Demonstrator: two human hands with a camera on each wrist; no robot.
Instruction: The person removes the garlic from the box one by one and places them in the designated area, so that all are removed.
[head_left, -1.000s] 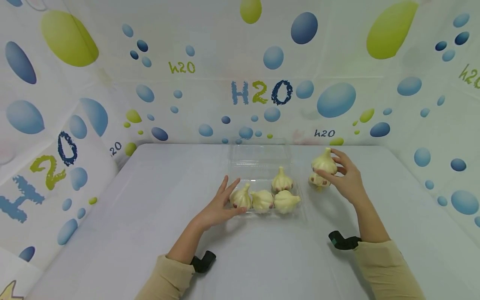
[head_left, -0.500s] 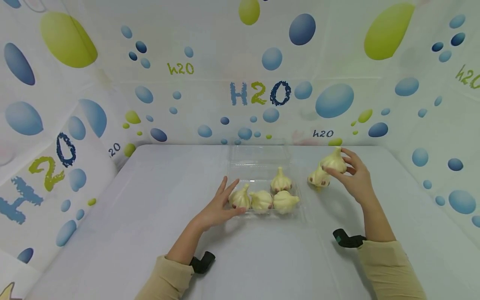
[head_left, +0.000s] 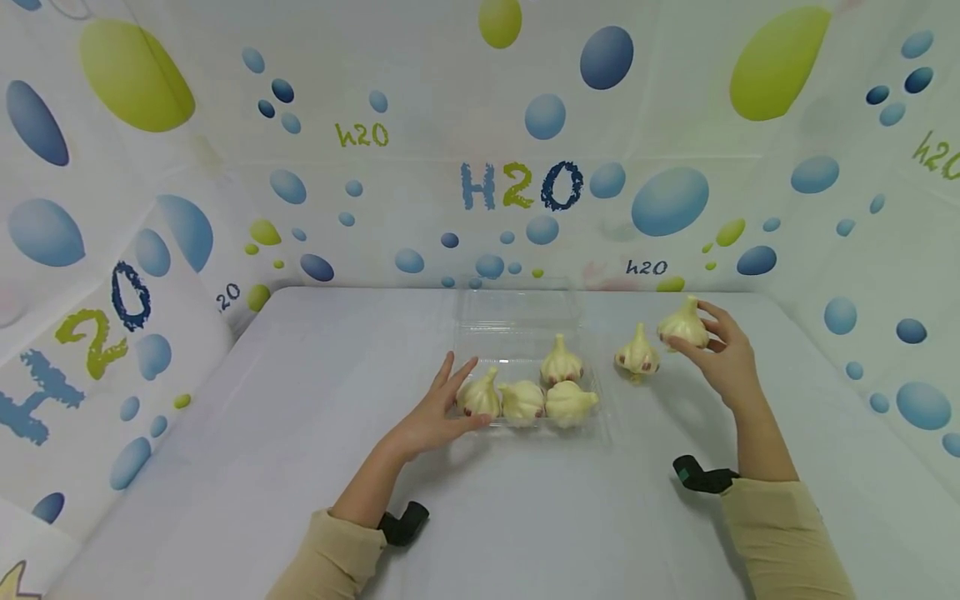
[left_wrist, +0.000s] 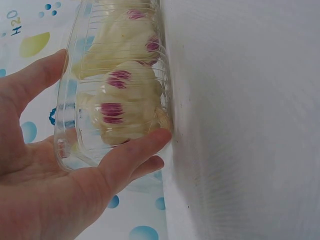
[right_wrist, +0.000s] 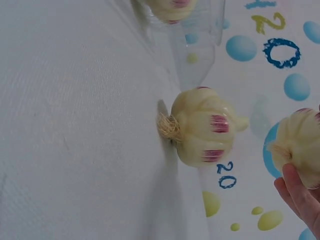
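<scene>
A clear plastic clamshell container (head_left: 513, 422) stands with its lid tipped back, several garlic bulbs inside. My left hand (head_left: 435, 421) holds its left end, with the thumb along the front wall and spread fingers at the far side. In the left wrist view, that thumb lies low beside a garlic bulb (left_wrist: 125, 107) seen through the plastic. My right hand (head_left: 723, 358) pinches a garlic bulb (head_left: 684, 325) by its sides, neck up, at the right. Just left of it, another garlic bulb (head_left: 637, 354) stands upright on the table, its roots showing in the right wrist view.
The white-covered table (head_left: 525, 517) reaches back to a patterned curtain (head_left: 420, 192). Behind the bulbs, the transparent lid (head_left: 517, 310) rises at the far edge. Dark wrist cameras (head_left: 405, 523) jut inward from both sleeves.
My right hand has moved right with its garlic bulb, away from the other bulb, which it overlapped before. The left hand and the container have stayed in place.
</scene>
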